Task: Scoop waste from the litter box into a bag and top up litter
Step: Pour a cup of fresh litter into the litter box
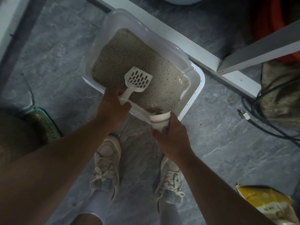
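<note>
We grip the tipped paper cup [159, 122] in our right hand [172, 137], its mouth over the litter box's [194, 98] near corner, while our left hand [112, 106] holds the slotted scoop [138, 80] by its handle, its blade pointing away over the litter [133, 51].

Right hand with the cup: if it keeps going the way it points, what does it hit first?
Most likely the litter. The right hand grips a paper cup tipped mouth-first over the near rim of the litter box; straight on, the cup's lip meets the litter bed. Height above it is unclear from this one view.
</note>
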Demonstrator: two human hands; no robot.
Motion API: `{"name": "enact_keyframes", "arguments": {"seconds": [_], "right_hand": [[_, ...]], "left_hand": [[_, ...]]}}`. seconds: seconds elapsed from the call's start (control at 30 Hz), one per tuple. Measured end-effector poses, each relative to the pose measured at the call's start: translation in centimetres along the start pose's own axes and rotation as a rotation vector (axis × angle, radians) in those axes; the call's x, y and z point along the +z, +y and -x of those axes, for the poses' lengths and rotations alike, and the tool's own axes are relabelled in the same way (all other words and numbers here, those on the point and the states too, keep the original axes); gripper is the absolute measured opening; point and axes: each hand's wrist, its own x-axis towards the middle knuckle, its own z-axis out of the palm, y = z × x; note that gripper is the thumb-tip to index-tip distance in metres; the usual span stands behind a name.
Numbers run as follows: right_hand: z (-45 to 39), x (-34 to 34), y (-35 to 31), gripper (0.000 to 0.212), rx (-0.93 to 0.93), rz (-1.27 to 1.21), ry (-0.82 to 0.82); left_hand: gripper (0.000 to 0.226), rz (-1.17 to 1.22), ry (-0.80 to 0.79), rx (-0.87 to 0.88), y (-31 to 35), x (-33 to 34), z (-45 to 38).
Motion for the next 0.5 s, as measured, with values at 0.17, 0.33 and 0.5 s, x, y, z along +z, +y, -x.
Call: {"name": "enact_keyframes", "arguments": {"seconds": [0.17, 0.33, 0.5], "right_hand": [[0.3, 0.1, 0.5, 0.073, 0.041, -0.002, -0.014], [0.0, -0.3, 0.7, 0.065, 0.032, -0.034, 0.012], [-1.1, -1.7, 0.6, 0.063, 0.076, -0.032, 0.042]], "left_hand": [[0.046, 0.001, -0.016, -0.007, 0.1, -0.2, 0.0], [0.047, -0.001, -0.021, -0.021, 0.2, -0.2, 0.1], [0.044, 0.003, -0.013, -0.014, 0.3, -0.2, 0.1]]}}
